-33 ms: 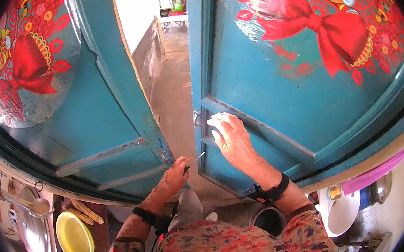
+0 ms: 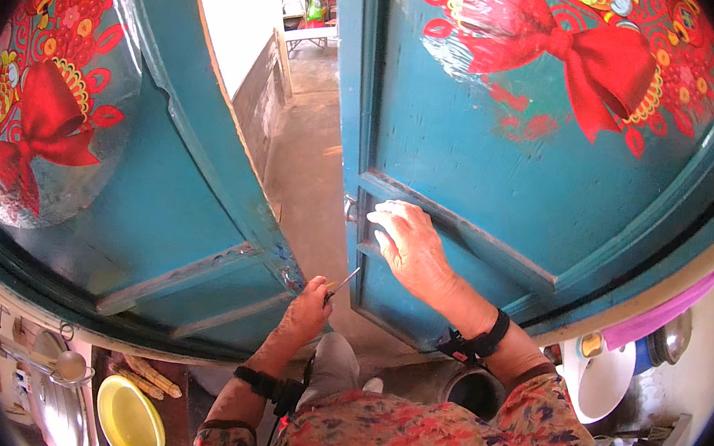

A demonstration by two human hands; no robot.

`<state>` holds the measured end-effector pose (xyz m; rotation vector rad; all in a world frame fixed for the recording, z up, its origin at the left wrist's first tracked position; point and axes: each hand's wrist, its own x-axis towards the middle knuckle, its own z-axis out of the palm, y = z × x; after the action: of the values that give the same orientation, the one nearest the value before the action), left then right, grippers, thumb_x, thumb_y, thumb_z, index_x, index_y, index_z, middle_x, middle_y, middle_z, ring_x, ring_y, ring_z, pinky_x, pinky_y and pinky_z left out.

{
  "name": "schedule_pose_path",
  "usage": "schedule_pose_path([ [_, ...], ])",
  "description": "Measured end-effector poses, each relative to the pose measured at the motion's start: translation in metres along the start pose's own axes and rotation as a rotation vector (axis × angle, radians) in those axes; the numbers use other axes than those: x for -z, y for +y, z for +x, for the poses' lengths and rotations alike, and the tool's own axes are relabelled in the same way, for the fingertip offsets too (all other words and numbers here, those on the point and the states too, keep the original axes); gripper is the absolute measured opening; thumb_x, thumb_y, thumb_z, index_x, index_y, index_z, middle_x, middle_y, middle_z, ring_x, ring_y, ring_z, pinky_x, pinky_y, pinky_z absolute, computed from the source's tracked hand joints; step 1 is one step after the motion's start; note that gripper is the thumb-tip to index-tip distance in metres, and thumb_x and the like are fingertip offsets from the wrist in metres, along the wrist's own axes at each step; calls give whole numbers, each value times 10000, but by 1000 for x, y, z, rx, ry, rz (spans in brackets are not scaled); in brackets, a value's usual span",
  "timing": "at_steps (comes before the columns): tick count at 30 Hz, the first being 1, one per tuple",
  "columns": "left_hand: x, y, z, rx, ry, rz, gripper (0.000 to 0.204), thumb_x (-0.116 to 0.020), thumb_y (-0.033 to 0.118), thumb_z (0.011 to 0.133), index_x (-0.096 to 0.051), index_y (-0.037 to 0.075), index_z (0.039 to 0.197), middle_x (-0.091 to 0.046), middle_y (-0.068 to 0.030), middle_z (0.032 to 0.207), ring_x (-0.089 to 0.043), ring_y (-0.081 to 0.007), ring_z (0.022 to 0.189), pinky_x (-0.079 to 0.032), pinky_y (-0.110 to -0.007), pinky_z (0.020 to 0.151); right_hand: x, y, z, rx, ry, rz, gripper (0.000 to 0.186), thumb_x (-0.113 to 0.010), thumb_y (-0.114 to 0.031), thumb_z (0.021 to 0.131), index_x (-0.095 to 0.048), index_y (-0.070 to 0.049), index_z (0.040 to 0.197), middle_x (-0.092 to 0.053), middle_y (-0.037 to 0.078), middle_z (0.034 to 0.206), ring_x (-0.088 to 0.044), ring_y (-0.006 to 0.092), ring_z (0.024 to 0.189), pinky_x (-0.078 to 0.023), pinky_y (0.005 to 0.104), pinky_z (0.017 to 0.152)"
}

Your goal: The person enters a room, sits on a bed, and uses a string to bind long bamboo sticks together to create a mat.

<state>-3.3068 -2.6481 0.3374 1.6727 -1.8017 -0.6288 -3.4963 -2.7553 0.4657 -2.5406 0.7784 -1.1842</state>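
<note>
Grips a thin metal tool (image 2: 345, 280) in the left hand (image 2: 308, 309) near 2 parted blue doors (image 2: 499, 172), with the right hand (image 2: 409, 247) unclenched, risking a jab from any sudden door swing.

The left hand (image 2: 307, 313) hides much of a thin tool (image 2: 345, 281) — its kind is unclear. The top edge cuts off the red sticker (image 2: 596, 61) on the right door (image 2: 468, 143); the far green object (image 2: 314, 6) is too small to tell.
</note>
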Motion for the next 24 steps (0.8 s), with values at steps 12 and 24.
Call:
schedule_pose_path([
  [12,-2,-100,92,151,95,254,140,-513,87,769,-532,-46,808,-487,-209,941,-540,-401,802,-464,-441,715,-78,82,23,121,-105,-245,143,-520,-102,766,-558,-77,901,-562,80,868,-547,241,840,-424,353,732],
  [24,8,-169,162,608,-360,626,204,-517,231,761,-676,113,812,-635,-116,875,-609,-300,849,-406,-470,743,-205,193,-13,10,-860,-891,160,-490,-183,743,-613,-90,789,-578,85,782,-553,262,750,-355,483,718],
])
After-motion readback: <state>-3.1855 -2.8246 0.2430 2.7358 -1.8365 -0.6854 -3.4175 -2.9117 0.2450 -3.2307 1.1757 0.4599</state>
